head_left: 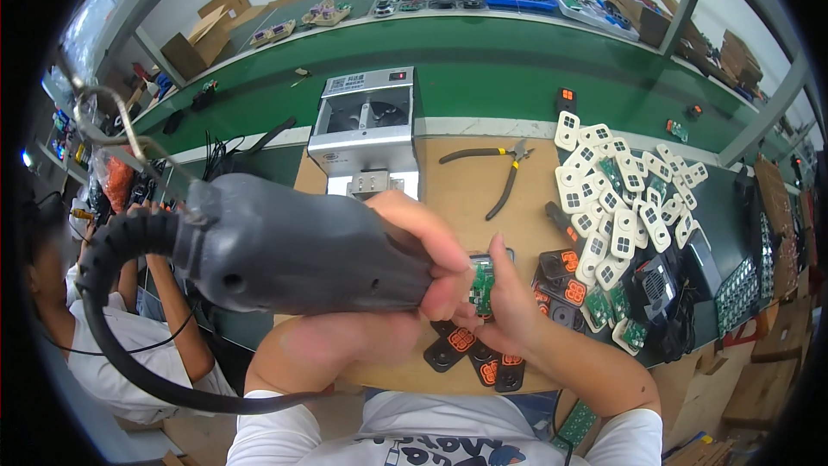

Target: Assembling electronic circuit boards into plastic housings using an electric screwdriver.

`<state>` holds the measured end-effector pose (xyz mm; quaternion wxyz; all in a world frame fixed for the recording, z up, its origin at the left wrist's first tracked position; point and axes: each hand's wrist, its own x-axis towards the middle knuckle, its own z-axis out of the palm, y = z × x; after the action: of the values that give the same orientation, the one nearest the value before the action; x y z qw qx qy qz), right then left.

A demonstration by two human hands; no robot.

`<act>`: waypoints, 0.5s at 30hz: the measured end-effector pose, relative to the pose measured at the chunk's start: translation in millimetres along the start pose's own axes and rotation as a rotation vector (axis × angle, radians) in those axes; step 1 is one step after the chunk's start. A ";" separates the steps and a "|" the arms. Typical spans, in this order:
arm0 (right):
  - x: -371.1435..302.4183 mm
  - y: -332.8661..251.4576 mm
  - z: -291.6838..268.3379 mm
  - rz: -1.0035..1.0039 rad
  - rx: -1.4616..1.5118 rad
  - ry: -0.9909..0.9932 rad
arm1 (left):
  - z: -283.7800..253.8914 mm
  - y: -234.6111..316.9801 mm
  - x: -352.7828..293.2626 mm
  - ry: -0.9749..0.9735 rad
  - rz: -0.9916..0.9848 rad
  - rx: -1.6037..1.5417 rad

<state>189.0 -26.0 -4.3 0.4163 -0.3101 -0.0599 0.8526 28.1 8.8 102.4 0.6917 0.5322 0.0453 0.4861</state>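
Observation:
A dark grey electric screwdriver (302,246) with a ribbed cable fills the left middle, close to the camera. My left hand (423,246) is closed around its front end, and the driver's tip is hidden behind the fingers. Just to the right, my right hand (509,306) holds a small green circuit board (482,283), its thumb raised along the right edge. A dark edge shows behind the board, but I cannot tell what it belongs to. Below both hands lie several black housings with orange pads (461,341).
A silver screw feeder (366,134) stands behind the screwdriver. Yellow-and-black cutters (513,174) lie on the brown board (448,198). White housings (621,198) are heaped at right, near a black device (655,285). Another person (129,328) sits at left. A metal hook (112,112) hangs upper left.

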 end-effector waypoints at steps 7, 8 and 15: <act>-2.7 -1.0 1.5 -0.001 -0.013 -0.041 | 2.2 1.3 0.2 0.021 0.008 0.009; -3.3 -1.1 0.9 -0.008 -0.017 -0.060 | 2.1 0.4 0.5 0.017 0.005 0.006; -7.9 -1.6 2.1 0.006 -0.055 -0.079 | 5.2 -3.2 -1.8 -0.022 -0.036 0.021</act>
<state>192.5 -30.6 1.8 0.4023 -0.2878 -0.0985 0.8635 32.1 4.0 101.3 0.6952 0.5438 0.0522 0.4673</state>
